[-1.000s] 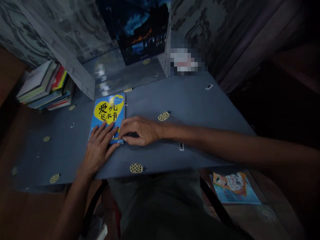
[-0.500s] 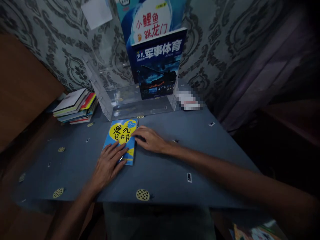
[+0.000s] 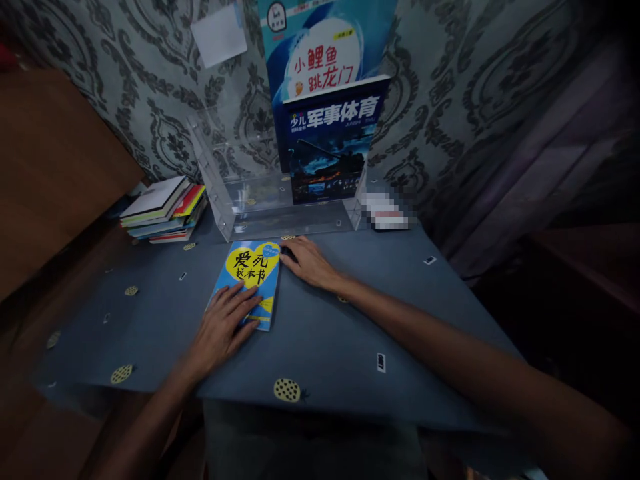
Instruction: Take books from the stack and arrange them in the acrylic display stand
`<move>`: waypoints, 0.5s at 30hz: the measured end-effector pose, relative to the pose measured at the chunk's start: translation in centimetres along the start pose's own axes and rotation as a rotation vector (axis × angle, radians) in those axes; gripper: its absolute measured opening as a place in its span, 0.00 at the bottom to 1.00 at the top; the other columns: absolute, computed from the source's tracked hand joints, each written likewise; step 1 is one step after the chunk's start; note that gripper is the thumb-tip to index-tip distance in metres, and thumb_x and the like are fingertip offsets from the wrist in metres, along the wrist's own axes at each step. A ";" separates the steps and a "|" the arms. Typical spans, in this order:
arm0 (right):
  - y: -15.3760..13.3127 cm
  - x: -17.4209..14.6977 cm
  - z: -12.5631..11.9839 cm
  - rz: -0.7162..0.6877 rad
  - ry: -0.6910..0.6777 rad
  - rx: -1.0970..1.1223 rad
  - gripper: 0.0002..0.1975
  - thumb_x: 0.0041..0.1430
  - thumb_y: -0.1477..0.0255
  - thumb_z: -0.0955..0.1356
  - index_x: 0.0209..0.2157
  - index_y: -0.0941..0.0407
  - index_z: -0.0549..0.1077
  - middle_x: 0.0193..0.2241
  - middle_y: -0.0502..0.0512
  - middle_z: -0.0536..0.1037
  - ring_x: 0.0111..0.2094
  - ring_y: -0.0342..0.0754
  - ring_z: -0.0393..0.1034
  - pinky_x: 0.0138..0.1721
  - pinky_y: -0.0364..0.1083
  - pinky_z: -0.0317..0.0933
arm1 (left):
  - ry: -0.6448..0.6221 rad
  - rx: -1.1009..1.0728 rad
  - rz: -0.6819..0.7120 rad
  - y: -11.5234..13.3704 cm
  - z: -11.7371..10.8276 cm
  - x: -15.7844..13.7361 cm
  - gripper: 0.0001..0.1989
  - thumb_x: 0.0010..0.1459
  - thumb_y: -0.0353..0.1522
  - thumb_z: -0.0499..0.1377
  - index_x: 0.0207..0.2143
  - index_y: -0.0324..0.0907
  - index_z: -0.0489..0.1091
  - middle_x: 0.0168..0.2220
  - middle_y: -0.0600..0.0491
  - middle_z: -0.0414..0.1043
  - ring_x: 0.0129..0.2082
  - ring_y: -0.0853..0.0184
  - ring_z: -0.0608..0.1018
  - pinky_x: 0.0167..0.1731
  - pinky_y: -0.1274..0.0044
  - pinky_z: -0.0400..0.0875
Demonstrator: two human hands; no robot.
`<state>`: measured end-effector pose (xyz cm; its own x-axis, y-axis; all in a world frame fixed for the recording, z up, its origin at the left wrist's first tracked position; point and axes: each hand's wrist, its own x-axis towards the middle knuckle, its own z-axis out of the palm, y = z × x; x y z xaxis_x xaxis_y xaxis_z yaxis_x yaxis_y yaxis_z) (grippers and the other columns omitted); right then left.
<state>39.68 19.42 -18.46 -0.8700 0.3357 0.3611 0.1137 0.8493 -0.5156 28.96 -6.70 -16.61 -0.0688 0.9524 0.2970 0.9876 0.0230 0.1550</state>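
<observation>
A small blue book [image 3: 267, 290] with a yellow heart and black Chinese lettering lies closed on the cloth-covered table [image 3: 330, 360]. My left hand [image 3: 225, 323] rests flat across its lower left part, fingers spread, hiding that part of the cover. At the book's upper right corner is my right hand [image 3: 311, 263], its fingers curled and thumb and fingertips closed at the edge. Just behind the book stands a clear acrylic book stand [image 3: 295, 223]. In it a dark blue book with a tank picture [image 3: 327, 157] leans in front of a taller turquoise book [image 3: 280, 60].
A stack of books [image 3: 163, 210] sits at the table's back left. A blurred-out white item [image 3: 387, 212] lies right of the stand. Behind are a patterned wall covering [image 3: 440, 127] with a white paper [image 3: 220, 37] on it, and a brown wooden panel [image 3: 65, 147] at left.
My right hand has slid up along the book's right edge to its upper corner. My left hand stays on the cover. The whole view has shifted slightly.
</observation>
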 end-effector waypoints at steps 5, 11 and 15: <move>-0.5 0.0 -0.4 0.006 -0.038 -0.049 0.15 0.71 0.69 0.63 0.52 0.58 0.75 0.51 0.62 0.79 0.54 0.56 0.68 0.54 0.55 0.61 | -0.004 -0.122 -0.052 -0.8 -0.9 0.3 0.20 0.69 0.41 0.53 0.60 0.48 0.71 0.61 0.47 0.73 0.66 0.57 0.68 0.66 0.58 0.61; -1.5 -0.1 -0.9 0.025 -0.091 -0.102 0.16 0.72 0.69 0.62 0.52 0.60 0.75 0.51 0.63 0.79 0.53 0.57 0.68 0.54 0.54 0.60 | 0.097 -0.185 -0.354 -5.1 -2.0 3.1 0.25 0.68 0.43 0.48 0.58 0.39 0.70 0.60 0.43 0.73 0.62 0.54 0.72 0.63 0.59 0.64; -1.8 -0.3 -0.9 0.047 -0.109 -0.143 0.18 0.72 0.66 0.62 0.55 0.60 0.73 0.55 0.63 0.77 0.57 0.57 0.66 0.56 0.54 0.59 | 0.047 -0.222 -0.478 -6.9 -1.1 4.8 0.26 0.66 0.42 0.47 0.57 0.36 0.69 0.53 0.41 0.77 0.53 0.52 0.78 0.57 0.58 0.70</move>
<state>40.17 18.18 -16.94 -0.9083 0.3364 0.2488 0.2152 0.8856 -0.4116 21.65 -2.67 -15.19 -0.5153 0.8368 0.1853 0.7913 0.3815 0.4778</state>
